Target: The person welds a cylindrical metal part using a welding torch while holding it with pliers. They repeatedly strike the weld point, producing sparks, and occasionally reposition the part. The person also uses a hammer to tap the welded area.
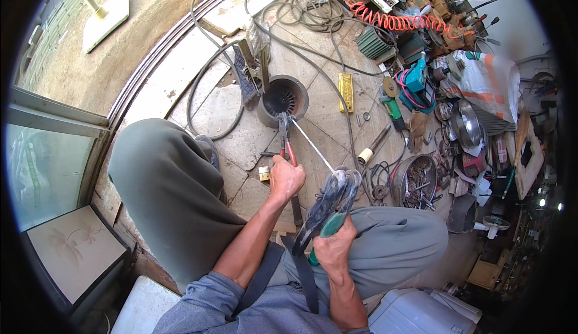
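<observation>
Both hands occupied, well apart. Clock directions are read around the dark-grey hollow metal cylinder with a slotted interior [267, 112], which stands open-end up on the beige tiled floor [313, 132].

Left hand [287, 179], at 6 o'clock: fingers closed round the red-handled metal pliers [283, 132]; the pliers' nose meets the cylinder's near rim.

Right hand [335, 245], farther out at 5 o'clock: clamped on a green-handled, dark-headed holder [333, 224]. A slim, pale straight rod [312, 144] runs from the holder's head to the rim, just beside the pliers' nose; cannot tell whether its tip touches.

Surroundings: yellow rectangular power strip [345, 92] at 3 o'clock; green-bodied angle grinder [394, 114] beyond it; round metal bowl of small metal parts [398, 180] at 4 o'clock; coiled orange hose [391, 18] at 2 o'clock.
</observation>
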`<state>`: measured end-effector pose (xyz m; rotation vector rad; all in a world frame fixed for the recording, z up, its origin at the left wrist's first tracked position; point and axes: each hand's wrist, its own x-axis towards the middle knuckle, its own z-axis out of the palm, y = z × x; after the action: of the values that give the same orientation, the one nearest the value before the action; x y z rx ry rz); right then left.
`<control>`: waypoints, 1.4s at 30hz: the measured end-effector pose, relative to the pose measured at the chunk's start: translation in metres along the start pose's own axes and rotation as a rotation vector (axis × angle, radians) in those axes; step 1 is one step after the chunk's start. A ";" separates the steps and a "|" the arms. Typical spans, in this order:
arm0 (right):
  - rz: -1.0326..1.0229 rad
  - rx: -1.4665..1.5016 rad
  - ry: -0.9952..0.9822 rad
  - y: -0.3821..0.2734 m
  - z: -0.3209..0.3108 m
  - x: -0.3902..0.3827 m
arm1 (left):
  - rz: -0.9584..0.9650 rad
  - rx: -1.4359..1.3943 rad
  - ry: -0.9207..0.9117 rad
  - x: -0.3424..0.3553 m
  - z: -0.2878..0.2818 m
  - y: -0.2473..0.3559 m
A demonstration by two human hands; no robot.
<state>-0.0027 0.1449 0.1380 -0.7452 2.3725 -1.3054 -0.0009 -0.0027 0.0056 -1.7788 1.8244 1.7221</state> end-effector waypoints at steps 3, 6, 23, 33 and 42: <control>-0.008 -0.001 0.000 -0.003 0.000 0.001 | 0.003 -0.001 0.004 0.000 0.000 0.000; -0.012 -0.007 -0.007 -0.001 0.000 0.001 | 0.009 -0.009 0.016 0.001 0.001 -0.002; -0.001 0.018 -0.013 0.008 0.001 -0.001 | 0.010 -0.003 0.019 -0.001 0.001 -0.001; -0.003 0.001 -0.017 0.004 -0.001 0.000 | -0.001 -0.009 0.010 -0.001 0.001 0.001; -0.010 0.010 -0.021 0.006 0.001 0.000 | -0.004 -0.003 0.007 0.001 0.002 -0.002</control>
<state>-0.0043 0.1469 0.1322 -0.7654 2.3471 -1.3063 -0.0012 -0.0018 0.0031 -1.7911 1.8204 1.7206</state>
